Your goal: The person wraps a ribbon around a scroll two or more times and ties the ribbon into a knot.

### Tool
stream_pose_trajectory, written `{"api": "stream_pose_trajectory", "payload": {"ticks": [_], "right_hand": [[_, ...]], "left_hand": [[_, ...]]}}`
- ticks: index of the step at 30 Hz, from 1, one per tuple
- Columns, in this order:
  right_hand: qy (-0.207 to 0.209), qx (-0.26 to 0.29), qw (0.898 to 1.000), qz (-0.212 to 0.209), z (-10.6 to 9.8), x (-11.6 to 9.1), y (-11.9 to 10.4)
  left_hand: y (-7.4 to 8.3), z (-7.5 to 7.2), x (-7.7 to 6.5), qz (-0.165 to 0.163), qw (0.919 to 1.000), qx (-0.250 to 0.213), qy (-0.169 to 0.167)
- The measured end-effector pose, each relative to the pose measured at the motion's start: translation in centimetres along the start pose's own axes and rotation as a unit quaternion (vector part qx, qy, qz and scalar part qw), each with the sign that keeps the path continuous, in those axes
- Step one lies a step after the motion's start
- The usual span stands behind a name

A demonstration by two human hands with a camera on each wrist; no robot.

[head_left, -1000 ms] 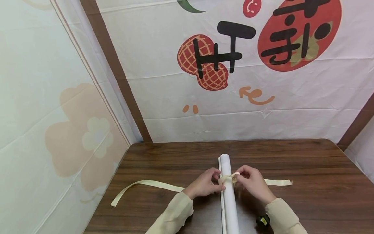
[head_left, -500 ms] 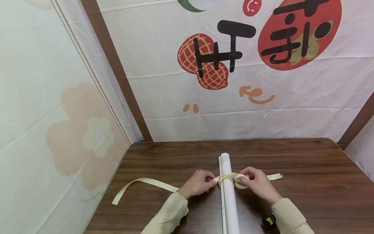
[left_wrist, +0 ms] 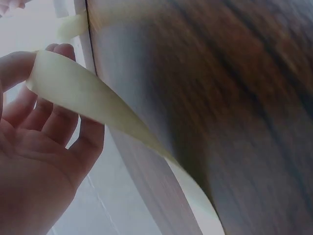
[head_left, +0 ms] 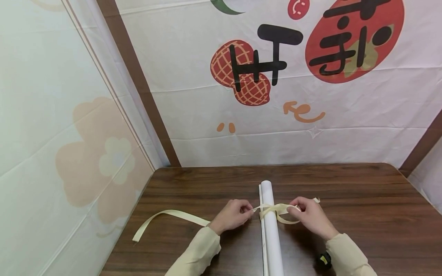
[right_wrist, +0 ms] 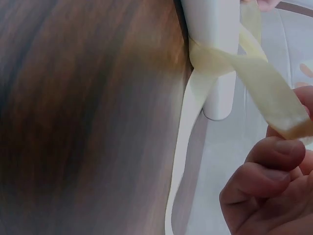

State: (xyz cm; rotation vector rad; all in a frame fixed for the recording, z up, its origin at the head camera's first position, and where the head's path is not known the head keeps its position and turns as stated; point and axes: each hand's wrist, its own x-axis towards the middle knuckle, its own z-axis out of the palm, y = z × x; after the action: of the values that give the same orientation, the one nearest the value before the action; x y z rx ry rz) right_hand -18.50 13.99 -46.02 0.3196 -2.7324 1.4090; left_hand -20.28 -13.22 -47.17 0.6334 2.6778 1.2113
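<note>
A white rolled tube, apparently paper (head_left: 273, 241), lies lengthwise on the table with a thin white strip along its left side. Cream ribbon (head_left: 281, 208) wraps round its middle and crosses on top. My left hand (head_left: 230, 216), left of the roll, pinches one part of the ribbon (left_wrist: 73, 85) between thumb and fingers; a long tail runs off to the left. To the right of the roll, my right hand (head_left: 310, 217) pinches another stretch of ribbon (right_wrist: 274, 93), pulled out from the crossing. A loop hangs below that hand.
The dark wood table (head_left: 193, 184) ends at a printed white cloth wall (head_left: 193, 149) behind. A small black object with a yellow label (head_left: 324, 260) sits beside the right sleeve (head_left: 348, 253). The ribbon's left tail (head_left: 172, 213) curves across the table.
Both hands have moved apart from close at the roll, the left one leftward and the right one rightward. The ribbon between them is drawn out, and its right-hand tail end has shortened.
</note>
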Motion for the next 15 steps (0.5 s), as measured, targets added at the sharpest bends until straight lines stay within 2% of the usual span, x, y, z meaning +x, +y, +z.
{"api": "stream_pose_trajectory", "payload": {"ticks": [8, 15], "right_hand": [[0.01, -0.043, 0.999, 0.002, -1.6, -0.2, 0.2], [0.007, -0.069, 0.998, -0.003, -2.6, -0.6, 0.5]], "left_hand": [[-0.8, -0.9, -0.6, 0.019, 0.9988, 0.043, 0.012], [-1.3, -1.8, -1.1, 0.014, 0.9976, 0.066, 0.017]]}}
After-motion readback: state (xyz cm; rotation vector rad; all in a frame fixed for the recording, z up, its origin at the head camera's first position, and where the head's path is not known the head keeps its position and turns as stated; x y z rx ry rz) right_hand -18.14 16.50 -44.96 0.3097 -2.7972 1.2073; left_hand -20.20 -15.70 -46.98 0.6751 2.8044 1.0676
